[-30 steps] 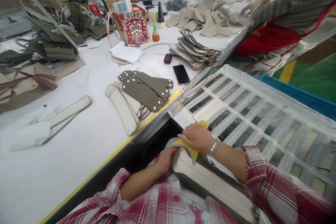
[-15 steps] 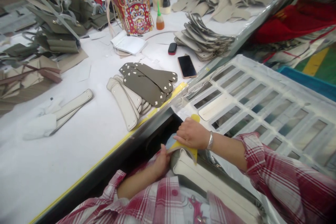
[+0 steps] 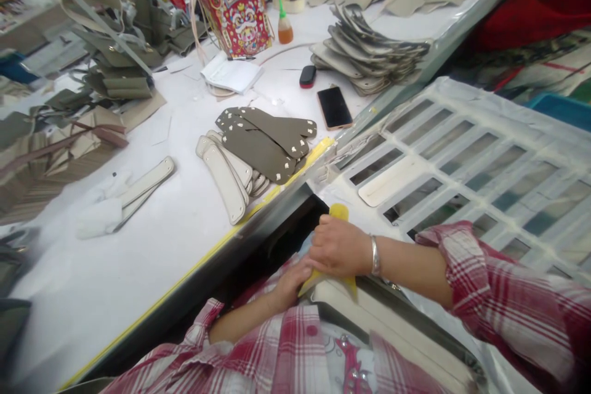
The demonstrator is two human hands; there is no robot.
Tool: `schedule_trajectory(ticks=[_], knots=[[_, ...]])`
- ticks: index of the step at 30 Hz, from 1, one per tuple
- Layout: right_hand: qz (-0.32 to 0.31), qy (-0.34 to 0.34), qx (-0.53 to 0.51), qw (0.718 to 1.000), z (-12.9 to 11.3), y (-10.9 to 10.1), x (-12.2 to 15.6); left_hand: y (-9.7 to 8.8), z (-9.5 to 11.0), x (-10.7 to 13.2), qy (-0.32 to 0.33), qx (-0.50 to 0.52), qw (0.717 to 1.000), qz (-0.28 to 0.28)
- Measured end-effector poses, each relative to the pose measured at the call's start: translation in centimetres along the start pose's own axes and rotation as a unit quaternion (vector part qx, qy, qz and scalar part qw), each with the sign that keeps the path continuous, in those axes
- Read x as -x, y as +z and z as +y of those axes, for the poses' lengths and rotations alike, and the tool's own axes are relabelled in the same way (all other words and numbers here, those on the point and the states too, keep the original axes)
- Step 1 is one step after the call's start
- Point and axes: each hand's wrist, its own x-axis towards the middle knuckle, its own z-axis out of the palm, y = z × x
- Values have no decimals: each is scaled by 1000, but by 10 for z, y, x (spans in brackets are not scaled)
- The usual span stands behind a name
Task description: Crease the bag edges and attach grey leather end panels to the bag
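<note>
Lengthwise, pale piece (image 3: pixel 394 327) slants down-right; right hand (image 3: pixel 339 249) clutches yellow sheet (image 3: pixel 339 212) at its top, left hand (image 3: pixel 292 284): hold unclear; surface (image 3: pixel 161 249) leftward.

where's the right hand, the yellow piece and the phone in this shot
Right hand (image 3: pixel 339 249): head view, on the back of the hand.
Yellow piece (image 3: pixel 339 212): head view, on the end showing past the right hand.
Phone (image 3: pixel 334 108): head view, on the middle of its dark screen.
</note>
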Motion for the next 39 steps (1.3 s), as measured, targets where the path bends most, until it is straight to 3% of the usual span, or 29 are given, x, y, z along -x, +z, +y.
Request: schedule_trajectory(ticks=[3,5,7,10,15,20,23,28,33,39], knots=[[-2,35,-8,999,-7,2,8,-1,6,0,31,-41,999,14],[-11,67,-15,998,-3,-1,14,1,8,-2,6,-14,1000,26],[-20,105,-23,994,5,-7,18,3,11,-4,-46,71,996,20],[-29,155,2,988,19,-14,19,9,21,-10,-115,221,968,-3],[-35,118,35,992,24,-8,7,15,35,-17,-110,271,956,5],[-25,86,37,995,19,-3,2,7,20,-11,-176,148,967,106],[-17,57,33,998,17,-5,2,2,13,-5,-151,41,980,121],[-27,40,27,998,18,-4,0,4,12,-3,-98,-18,986,134],[-25,92,22,995,12,1,10,5,14,-7,-53,-58,991,106],[-15,218,-13,976,-11,8,33,5,29,-14,1,-70,998,2]])
